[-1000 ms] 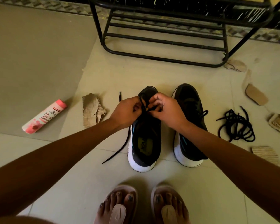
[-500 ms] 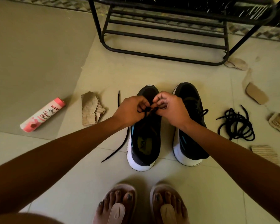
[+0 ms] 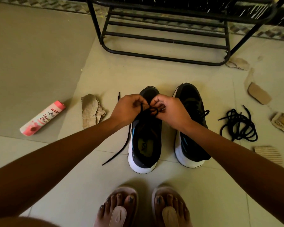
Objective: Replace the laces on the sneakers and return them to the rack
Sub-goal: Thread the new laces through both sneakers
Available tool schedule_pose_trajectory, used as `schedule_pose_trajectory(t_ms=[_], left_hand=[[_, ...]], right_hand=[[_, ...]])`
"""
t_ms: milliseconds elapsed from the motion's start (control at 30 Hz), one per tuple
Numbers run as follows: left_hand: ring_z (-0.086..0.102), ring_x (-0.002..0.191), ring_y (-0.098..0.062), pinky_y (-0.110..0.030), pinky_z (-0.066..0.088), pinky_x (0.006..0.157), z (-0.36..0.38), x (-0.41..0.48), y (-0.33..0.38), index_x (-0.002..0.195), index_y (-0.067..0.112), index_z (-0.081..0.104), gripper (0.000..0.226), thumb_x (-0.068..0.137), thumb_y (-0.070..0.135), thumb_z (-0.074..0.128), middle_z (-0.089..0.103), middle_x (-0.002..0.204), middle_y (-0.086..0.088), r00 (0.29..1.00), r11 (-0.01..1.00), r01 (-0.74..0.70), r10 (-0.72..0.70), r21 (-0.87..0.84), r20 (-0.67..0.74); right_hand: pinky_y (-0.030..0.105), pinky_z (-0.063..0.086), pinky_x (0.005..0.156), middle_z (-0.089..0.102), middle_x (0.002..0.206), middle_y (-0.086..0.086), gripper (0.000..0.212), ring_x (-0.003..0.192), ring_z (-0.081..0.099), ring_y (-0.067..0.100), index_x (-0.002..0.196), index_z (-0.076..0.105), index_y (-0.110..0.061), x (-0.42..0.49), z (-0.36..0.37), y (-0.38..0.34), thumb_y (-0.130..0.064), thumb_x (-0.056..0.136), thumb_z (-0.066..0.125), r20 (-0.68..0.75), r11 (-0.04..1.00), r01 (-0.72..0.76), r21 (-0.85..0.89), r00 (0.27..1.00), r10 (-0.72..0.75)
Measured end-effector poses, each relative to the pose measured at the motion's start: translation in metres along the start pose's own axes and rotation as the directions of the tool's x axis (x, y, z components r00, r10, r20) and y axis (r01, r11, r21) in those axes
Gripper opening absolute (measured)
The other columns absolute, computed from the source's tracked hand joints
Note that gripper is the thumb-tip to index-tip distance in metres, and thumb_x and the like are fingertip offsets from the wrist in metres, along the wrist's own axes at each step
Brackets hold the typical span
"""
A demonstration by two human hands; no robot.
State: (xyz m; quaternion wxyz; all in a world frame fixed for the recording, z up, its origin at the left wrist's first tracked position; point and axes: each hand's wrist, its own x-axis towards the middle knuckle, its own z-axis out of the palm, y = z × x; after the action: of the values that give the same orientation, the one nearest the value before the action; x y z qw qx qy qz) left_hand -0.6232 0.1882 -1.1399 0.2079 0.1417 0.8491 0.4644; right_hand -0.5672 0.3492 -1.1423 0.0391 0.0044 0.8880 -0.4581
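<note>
**Fingers tying the lace on the left sneaker**

Fingers [image 3: 138, 102] of the left hand [image 3: 126, 110] pinch one strand of the black lace [image 3: 146, 112] over the left sneaker [image 3: 145, 145]; the right hand [image 3: 170, 110] pinches a small loop [image 3: 154, 111] of that lace just beside them. Both hands are closed on the lace, above the tongue.

Far left lies a pink bottle [image 3: 43, 117], then a cardboard scrap [image 3: 92, 110]. A loose lace end [image 3: 120, 149] trails along the floor by the left sneaker's left side. Right of the hands stands the right sneaker [image 3: 192, 128], seemingly laced and bowed already. Further right sits a heap of loose black laces [image 3: 238, 125], probably the old ones.

Judging by this, the knotting of the second shoe is in hand. Next, the loop wants wrapping and pulling snug without slackening the eyelets; afterwards both sneakers go to the rack [image 3: 167, 58] on the far side.
</note>
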Motion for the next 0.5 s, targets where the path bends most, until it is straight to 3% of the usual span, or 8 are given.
schedule_pose_trajectory(t_ms=[100, 200, 333, 500], left_hand=[[0.059, 0.064, -0.003, -0.019, 0.047, 0.069, -0.001, 0.000, -0.001, 0.074, 0.025, 0.064, 0.021, 0.083, 0.007, 0.067, 0.065, 0.070, 0.009, 0.997, 0.983, 0.068, -0.073, -0.172, -0.026], [0.057, 0.058, 0.001, -0.018, 0.047, 0.065, -0.001, -0.001, -0.002, 0.075, 0.024, 0.064, 0.018, 0.084, 0.008, 0.066, 0.064, 0.069, 0.008, 0.995, 0.977, 0.086, -0.094, -0.195, -0.031], [0.056, 0.049, -0.001, -0.021, 0.048, 0.061, -0.003, -0.003, 0.001, 0.077, 0.018, 0.063, 0.012, 0.086, 0.009, 0.065, 0.064, 0.064, 0.001, 0.991, 0.953, 0.119, -0.133, -0.278, -0.030], [0.064, 0.065, -0.022, -0.030, 0.052, 0.064, -0.003, -0.002, 0.010, 0.079, 0.016, 0.062, 0.009, 0.087, 0.013, 0.065, 0.068, 0.073, -0.010, 0.985, 0.923, 0.154, -0.172, -0.353, -0.019]], right_hand=[[0.011, 0.046, 0.062, 0.063, 0.088, -0.001, 0.030, 0.074, 0.057, 0.002, 0.100, 0.064, -0.009, -0.006, 0.002, -0.001, 0.007, 0.074, 0.066, 0.022, 0.999, 0.027, 0.045, 0.999, -0.028], [0.017, 0.049, 0.068, 0.058, 0.094, 0.004, 0.029, 0.078, 0.057, 0.009, 0.101, 0.066, -0.010, -0.010, 0.003, 0.002, -0.001, 0.074, 0.070, 0.079, 0.999, 0.036, -0.004, 0.996, -0.035], [0.012, 0.045, 0.067, 0.054, 0.089, -0.002, 0.019, 0.075, 0.056, 0.009, 0.092, 0.070, -0.013, -0.011, 0.002, 0.007, -0.014, 0.075, 0.078, 0.044, 1.000, -0.009, -0.005, 0.999, 0.009], [0.020, 0.044, 0.066, 0.055, 0.082, 0.001, 0.015, 0.071, 0.054, 0.012, 0.089, 0.072, -0.007, -0.008, 0.007, 0.006, -0.018, 0.079, 0.074, -0.012, 0.998, -0.030, -0.060, 0.999, 0.029]])
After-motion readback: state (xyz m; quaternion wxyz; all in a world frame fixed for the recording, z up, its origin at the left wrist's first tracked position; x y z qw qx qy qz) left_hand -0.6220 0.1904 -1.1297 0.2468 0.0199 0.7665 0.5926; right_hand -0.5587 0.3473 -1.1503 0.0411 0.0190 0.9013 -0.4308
